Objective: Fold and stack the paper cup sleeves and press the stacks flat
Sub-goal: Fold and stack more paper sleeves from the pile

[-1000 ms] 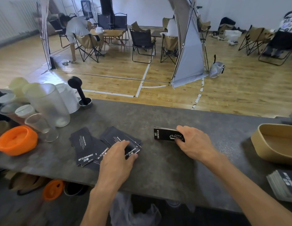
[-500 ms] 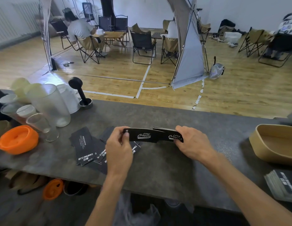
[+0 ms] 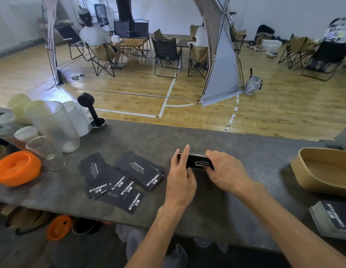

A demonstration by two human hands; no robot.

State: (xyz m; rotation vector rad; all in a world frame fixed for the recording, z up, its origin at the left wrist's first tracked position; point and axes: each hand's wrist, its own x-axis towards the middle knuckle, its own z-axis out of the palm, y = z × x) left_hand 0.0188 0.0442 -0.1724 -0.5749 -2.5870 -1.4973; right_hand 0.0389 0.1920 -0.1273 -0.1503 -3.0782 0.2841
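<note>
A small stack of folded sleeves (image 3: 196,161) stands on the counter (image 3: 235,206), held between both hands: the left hand (image 3: 180,177) grips its left end, the right hand (image 3: 227,171) grips its right end. Loose sleeves (image 3: 120,179) lie fanned just left.

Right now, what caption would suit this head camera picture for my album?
Both hands, left hand and right hand, grip a folded sleeve stack on the grey counter.
</note>
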